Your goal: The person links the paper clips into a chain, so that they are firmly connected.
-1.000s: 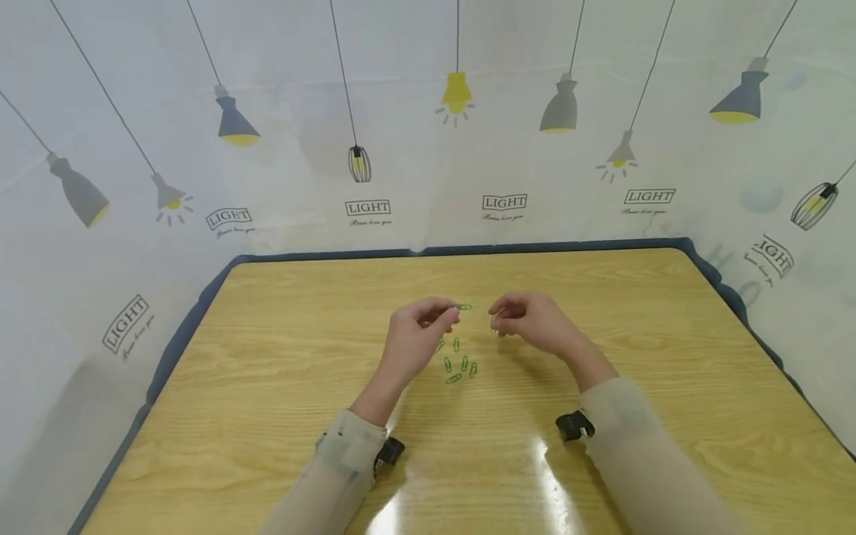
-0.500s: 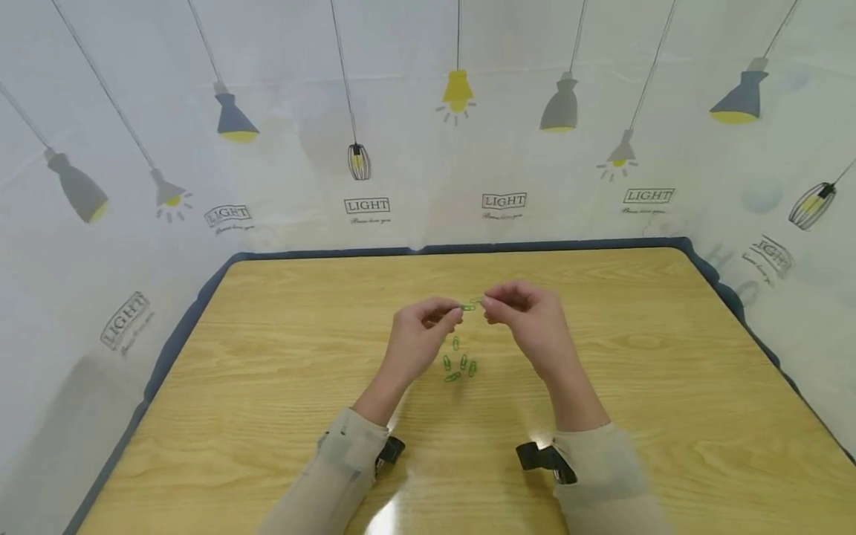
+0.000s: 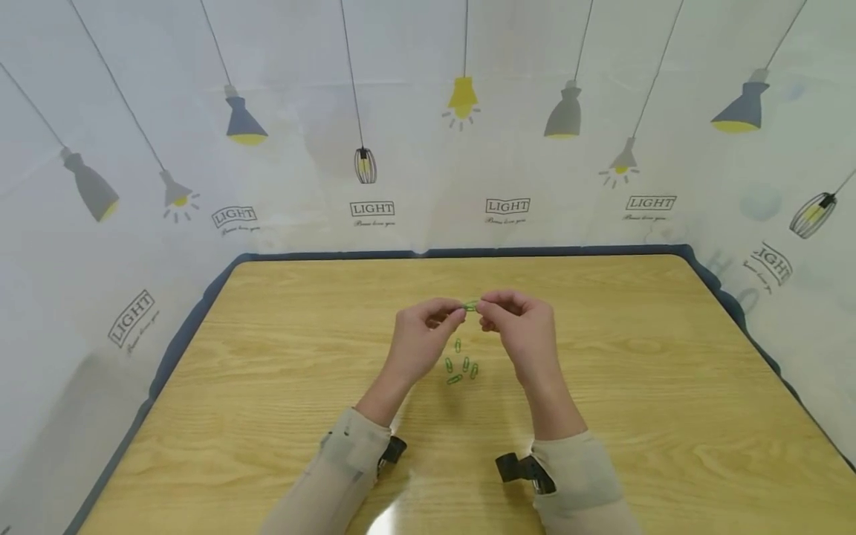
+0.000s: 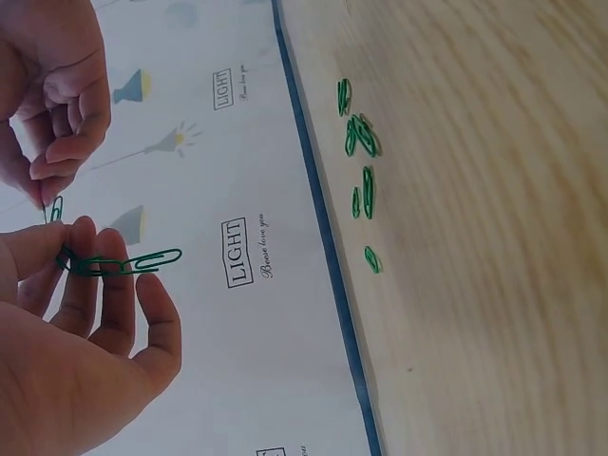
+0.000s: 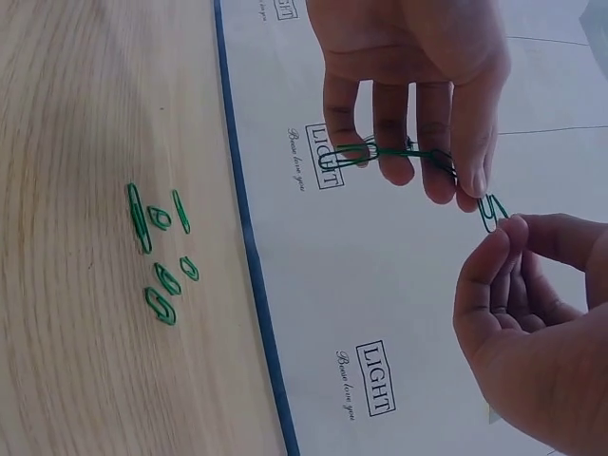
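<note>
In the head view, my left hand (image 3: 417, 342) and right hand (image 3: 524, 334) meet fingertip to fingertip above the table. My left thumb and fingers pinch a short chain of green paper clips (image 4: 157, 259), which trails along the insides of the fingers. From that pinch a green paper clip (image 5: 488, 211) sticks out toward my right hand. The right thumb and index finger pinch at this end, with a second clip mostly hidden by the fingertips. Whether the two clips are hooked together cannot be made out.
Several loose green paper clips (image 3: 466, 364) lie on the wooden table (image 3: 301, 371) below and nearer than the hands. A white curtain (image 3: 414, 148) printed with lamps stands behind the table, along its dark blue edge (image 3: 321, 256).
My right hand has moved left with its paper clip, closing the gap to my left hand. The left hand has hardly shifted, and the loose clips in view have stayed put.
</note>
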`<state>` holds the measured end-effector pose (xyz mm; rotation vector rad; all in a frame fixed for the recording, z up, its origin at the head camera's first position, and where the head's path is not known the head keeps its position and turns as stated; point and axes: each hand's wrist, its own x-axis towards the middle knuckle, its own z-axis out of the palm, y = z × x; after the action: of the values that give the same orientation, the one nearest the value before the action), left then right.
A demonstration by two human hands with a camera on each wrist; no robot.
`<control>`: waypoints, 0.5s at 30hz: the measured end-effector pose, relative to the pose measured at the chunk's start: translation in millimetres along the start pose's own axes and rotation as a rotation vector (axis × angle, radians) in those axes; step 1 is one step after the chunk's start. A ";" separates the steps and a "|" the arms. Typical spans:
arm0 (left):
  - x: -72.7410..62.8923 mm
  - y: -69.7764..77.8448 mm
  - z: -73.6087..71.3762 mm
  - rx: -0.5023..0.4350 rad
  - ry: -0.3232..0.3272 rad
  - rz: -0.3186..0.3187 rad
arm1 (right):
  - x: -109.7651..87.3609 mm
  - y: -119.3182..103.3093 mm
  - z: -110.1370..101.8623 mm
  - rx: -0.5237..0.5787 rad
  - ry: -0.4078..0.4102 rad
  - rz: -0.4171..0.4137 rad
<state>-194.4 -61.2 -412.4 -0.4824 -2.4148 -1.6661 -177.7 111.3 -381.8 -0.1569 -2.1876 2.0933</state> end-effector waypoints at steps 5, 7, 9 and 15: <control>-0.4 1.5 -0.8 0.032 0.011 0.050 | -1.4 -3.6 2.2 -0.015 -0.002 0.015; -0.5 1.9 -1.1 0.046 0.014 0.069 | -1.8 -4.3 3.2 -0.017 -0.004 0.021; -0.5 2.5 -1.7 0.055 0.013 0.086 | -2.1 -4.9 3.9 -0.016 -0.002 0.029; -0.7 2.5 -0.8 0.089 0.022 0.140 | -3.4 -5.8 3.9 -0.025 0.016 0.043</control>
<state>-192.8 -61.3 -410.1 -0.6003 -2.3681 -1.4923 -174.9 106.7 -376.3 -0.2241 -2.2215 2.0797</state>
